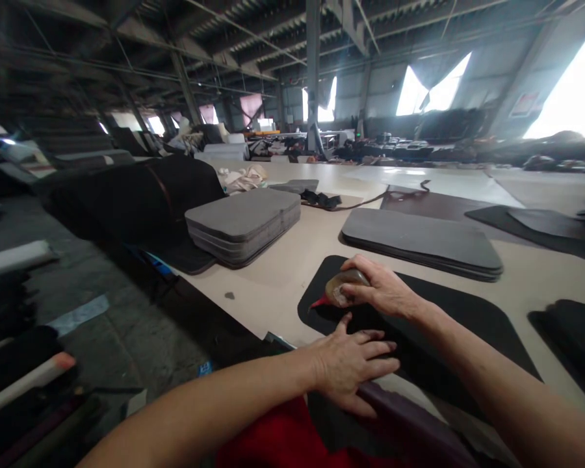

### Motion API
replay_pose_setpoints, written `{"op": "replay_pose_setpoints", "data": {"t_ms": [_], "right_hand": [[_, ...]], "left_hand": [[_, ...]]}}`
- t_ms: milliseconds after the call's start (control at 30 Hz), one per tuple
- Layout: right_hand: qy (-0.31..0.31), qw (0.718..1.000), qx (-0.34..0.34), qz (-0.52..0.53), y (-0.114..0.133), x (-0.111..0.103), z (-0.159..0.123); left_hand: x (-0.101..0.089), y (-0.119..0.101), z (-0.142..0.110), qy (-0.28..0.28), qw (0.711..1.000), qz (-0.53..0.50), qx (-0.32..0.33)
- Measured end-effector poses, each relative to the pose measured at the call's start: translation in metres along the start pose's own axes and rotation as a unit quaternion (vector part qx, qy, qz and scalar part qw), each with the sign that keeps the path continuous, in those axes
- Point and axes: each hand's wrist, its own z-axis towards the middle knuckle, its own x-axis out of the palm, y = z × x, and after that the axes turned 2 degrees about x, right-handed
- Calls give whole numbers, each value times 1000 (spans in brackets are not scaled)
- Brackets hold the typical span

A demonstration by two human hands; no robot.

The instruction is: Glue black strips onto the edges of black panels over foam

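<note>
My right hand (pixel 377 286) is wrapped round a squeeze bottle (pixel 338 288) with a red pointed nozzle. The bottle lies tipped over, its nozzle pointing left and down at the end of a black rounded mat (pixel 458 318). My left hand (pixel 355 361) has its fingers spread over the mat's near edge, palm down. Under and beside that hand lies a dark purple strip of material (pixel 404 422). What the bottle contains is not clear to see.
A thick stack of grey mats (pixel 244 218) stands at the left, beside a black roll of material (pixel 141 195). Another grey stack (pixel 419 240) lies beyond the black mat, and black pieces (pixel 572 341) sit at right. The table edge drops off at left.
</note>
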Motion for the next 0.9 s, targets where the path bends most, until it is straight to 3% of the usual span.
{"op": "replay_pose_setpoints", "data": {"t_ms": [433, 633, 900], "right_hand": [[-80, 992, 25, -93, -49, -12, 39], [-101, 982, 71, -145, -73, -18, 62], [-105, 972, 104, -183, -81, -30, 77]], "left_hand": [[-7, -2, -1, 12, 1000, -18, -8], [-6, -1, -1, 14, 1000, -25, -6], [-6, 0, 0, 21, 999, -25, -11]]}}
